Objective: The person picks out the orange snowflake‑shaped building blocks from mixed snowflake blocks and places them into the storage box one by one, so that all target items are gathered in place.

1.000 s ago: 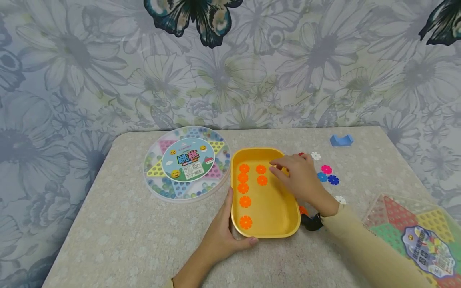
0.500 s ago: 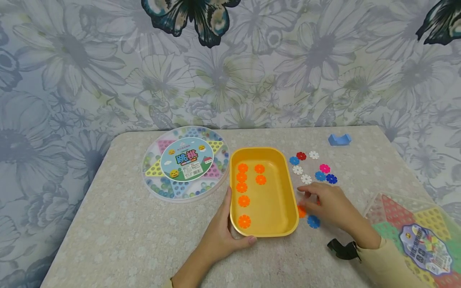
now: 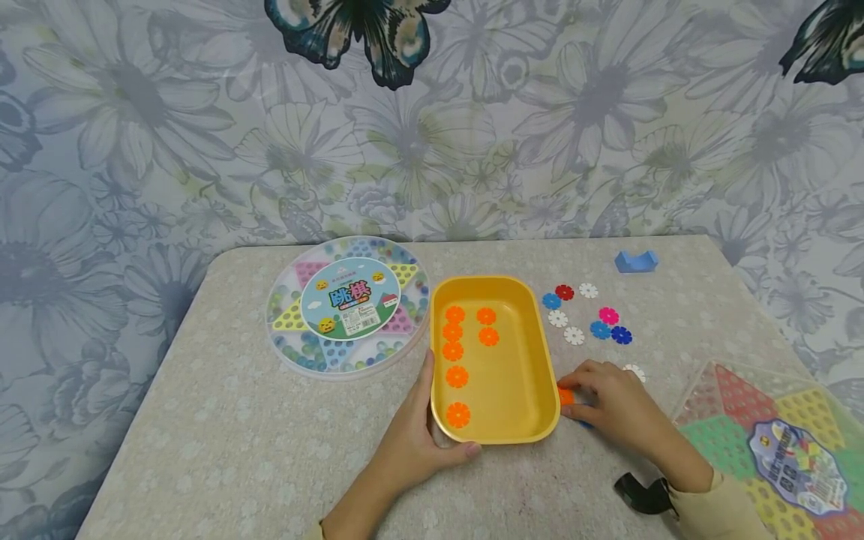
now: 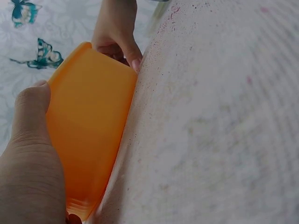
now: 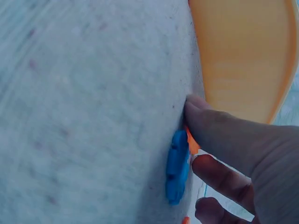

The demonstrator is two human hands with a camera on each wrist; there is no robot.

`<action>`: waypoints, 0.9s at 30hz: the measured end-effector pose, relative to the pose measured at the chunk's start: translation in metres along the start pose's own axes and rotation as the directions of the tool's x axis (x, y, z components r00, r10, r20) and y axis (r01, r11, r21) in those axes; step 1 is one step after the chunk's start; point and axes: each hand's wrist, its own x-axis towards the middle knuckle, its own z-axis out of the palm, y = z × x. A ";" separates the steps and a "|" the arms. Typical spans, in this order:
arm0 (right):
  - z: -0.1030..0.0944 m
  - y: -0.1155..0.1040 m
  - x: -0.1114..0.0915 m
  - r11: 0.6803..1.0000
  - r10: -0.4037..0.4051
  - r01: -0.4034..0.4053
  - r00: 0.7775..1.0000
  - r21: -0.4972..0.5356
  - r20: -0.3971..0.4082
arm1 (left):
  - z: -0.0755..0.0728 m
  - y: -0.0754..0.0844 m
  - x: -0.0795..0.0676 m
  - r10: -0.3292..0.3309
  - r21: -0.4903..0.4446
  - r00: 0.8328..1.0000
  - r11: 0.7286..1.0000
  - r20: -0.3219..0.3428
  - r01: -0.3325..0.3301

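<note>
My left hand [image 3: 410, 442] grips the near left corner of a yellow plastic tray [image 3: 516, 382], thumb over the near rim and fingers along the left side. Orange flower-shaped discs [image 3: 457, 376] lie in the tray, a longer column at left and a pair beside it. Just outside the tray's right wall, my right hand [image 3: 621, 409] pinches another orange flower-shaped disc [image 3: 565, 396] between thumb and fingers, low at the tabletop. In the right wrist view a blue flower-shaped disc [image 5: 177, 168] is close beside the thumb; the hand mostly hides it in the head view.
White, red, pink and blue flower discs [image 3: 599, 330] are scattered right of the tray. A round marble-game box [image 3: 351, 300] stands left, a clear game box [image 3: 776, 442] at right. A blue block [image 3: 637, 261] sits near the back edge, against a floral wall.
My right hand has moved from over the tray's right side down to the table beside it, closing in on the orange disc there. The left hand keeps its grip on the tray.
</note>
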 end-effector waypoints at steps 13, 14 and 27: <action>-0.006 -0.004 -0.002 0.998 -0.027 0.024 0.998 0.059 0.053 | 0.001 -0.002 0.000 0.007 0.016 1.000 1.000 -0.001 -0.007; -0.006 -0.004 -0.002 0.998 -0.023 0.020 0.998 0.051 0.059 | 0.001 -0.002 -0.001 0.004 0.017 1.000 1.000 0.000 -0.004; -0.010 -0.001 0.002 0.999 -0.028 0.030 0.998 -0.021 0.055 | 0.001 -0.001 0.000 -0.011 -0.002 1.000 1.000 0.002 0.011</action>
